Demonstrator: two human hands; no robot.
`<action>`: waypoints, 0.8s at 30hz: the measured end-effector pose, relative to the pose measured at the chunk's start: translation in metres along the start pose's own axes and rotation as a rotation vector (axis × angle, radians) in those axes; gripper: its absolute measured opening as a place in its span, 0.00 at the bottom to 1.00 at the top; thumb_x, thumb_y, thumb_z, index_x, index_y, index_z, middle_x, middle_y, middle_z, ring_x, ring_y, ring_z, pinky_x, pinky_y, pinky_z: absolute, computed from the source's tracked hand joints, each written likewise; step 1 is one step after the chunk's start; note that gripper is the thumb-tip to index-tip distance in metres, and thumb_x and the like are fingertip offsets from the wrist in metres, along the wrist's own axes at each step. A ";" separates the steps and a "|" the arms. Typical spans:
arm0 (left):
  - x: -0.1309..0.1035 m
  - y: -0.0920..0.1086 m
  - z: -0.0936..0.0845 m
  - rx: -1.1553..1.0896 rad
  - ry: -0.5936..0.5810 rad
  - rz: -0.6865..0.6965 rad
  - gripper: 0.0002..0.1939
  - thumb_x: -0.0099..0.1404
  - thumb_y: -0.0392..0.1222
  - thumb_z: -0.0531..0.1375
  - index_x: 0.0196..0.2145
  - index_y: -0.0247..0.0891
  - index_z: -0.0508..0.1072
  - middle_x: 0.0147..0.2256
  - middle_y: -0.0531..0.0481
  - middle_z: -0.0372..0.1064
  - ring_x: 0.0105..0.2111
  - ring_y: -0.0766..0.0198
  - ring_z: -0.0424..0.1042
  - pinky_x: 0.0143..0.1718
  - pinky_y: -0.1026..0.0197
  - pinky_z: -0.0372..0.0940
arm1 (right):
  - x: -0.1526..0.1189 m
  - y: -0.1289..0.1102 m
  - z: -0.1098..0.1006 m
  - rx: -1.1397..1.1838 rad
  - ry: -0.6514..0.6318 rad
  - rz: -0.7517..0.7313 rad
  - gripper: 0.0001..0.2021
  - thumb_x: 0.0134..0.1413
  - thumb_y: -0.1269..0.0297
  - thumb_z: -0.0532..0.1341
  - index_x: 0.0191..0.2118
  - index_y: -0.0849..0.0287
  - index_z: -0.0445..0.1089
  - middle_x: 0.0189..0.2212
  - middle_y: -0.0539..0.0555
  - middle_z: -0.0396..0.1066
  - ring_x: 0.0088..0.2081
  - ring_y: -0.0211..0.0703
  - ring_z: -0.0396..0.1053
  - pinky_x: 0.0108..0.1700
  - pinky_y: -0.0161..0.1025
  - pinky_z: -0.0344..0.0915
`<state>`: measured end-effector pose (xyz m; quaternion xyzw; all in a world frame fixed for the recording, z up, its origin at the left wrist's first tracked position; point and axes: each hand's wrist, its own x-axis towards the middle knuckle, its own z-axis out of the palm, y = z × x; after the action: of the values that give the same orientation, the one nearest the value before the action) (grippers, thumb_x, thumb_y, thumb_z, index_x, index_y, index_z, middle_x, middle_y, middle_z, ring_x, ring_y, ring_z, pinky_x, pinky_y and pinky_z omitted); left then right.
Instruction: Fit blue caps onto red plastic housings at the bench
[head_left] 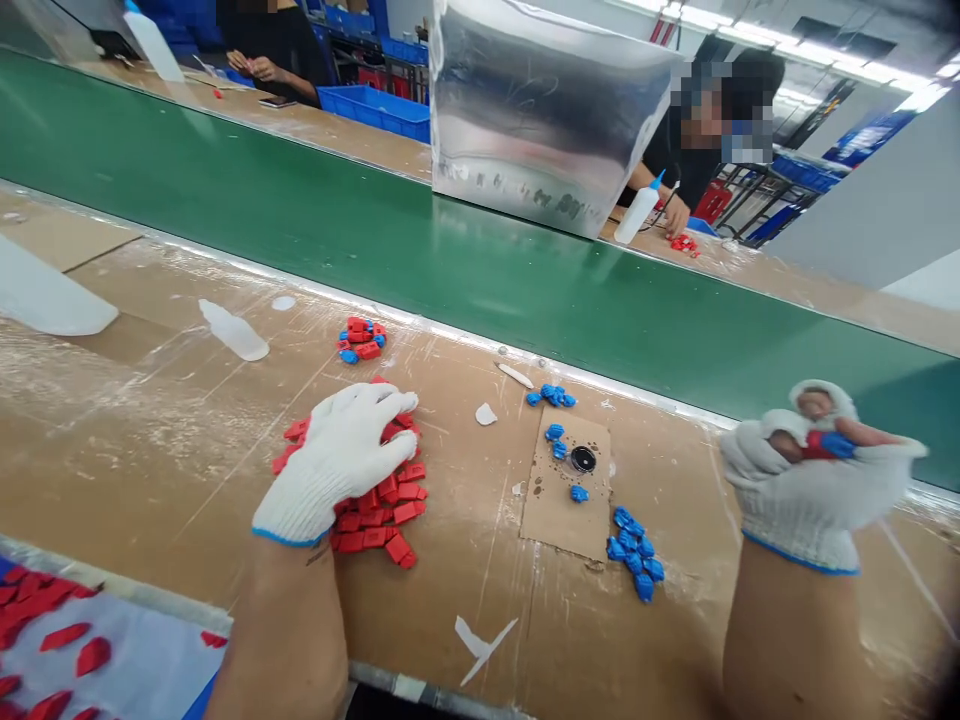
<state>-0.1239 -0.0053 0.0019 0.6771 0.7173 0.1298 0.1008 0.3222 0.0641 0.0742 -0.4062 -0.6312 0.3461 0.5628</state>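
My left hand [349,440], in a white glove, rests over a pile of red pieces [379,510] with its fingers spread. At the right, my right hand [821,465], in a glove with bare fingertips, is closed around a small red and blue piece [829,445]. Between the hands lies a cardboard square [566,530] bearing a small round black dish [583,459] and a few blue pieces. More blue pieces [636,555] sit at its lower right, and another cluster [553,395] is above it. Joined red and blue pieces [361,340] lie beyond my left hand.
A green conveyor belt [337,235] crosses behind the work table. A metal panel [547,120] stands at its far side, with two people beyond. A white bottle [234,330] lies at the left. Red pieces on a sheet [142,650] fill the lower left corner.
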 end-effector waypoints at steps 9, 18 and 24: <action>0.005 -0.026 0.012 0.131 -0.057 0.012 0.23 0.65 0.49 0.54 0.48 0.43 0.85 0.60 0.42 0.80 0.58 0.39 0.78 0.55 0.44 0.68 | 0.003 0.013 -0.005 0.354 0.209 0.295 0.22 0.52 0.42 0.69 0.29 0.49 0.59 0.16 0.38 0.43 0.16 0.33 0.32 0.15 0.35 0.40; 0.010 0.005 0.000 0.221 -0.184 -0.017 0.26 0.72 0.45 0.47 0.45 0.44 0.86 0.56 0.43 0.82 0.53 0.41 0.79 0.49 0.46 0.69 | 0.061 0.101 -0.014 -0.423 0.337 0.337 0.21 0.55 0.43 0.57 0.25 0.50 0.49 0.18 0.42 0.45 0.21 0.38 0.49 0.23 0.35 0.53; 0.010 0.006 -0.003 0.233 -0.208 -0.097 0.31 0.73 0.48 0.48 0.66 0.38 0.76 0.67 0.37 0.72 0.63 0.37 0.73 0.58 0.41 0.67 | 0.089 0.150 -0.010 -0.863 0.139 0.379 0.05 0.57 0.59 0.63 0.34 0.54 0.70 0.31 0.54 0.71 0.42 0.52 0.71 0.49 0.43 0.66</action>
<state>-0.1200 0.0047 0.0068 0.6586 0.7450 -0.0300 0.1016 0.3475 0.2089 -0.0202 -0.7331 -0.5930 0.1207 0.3104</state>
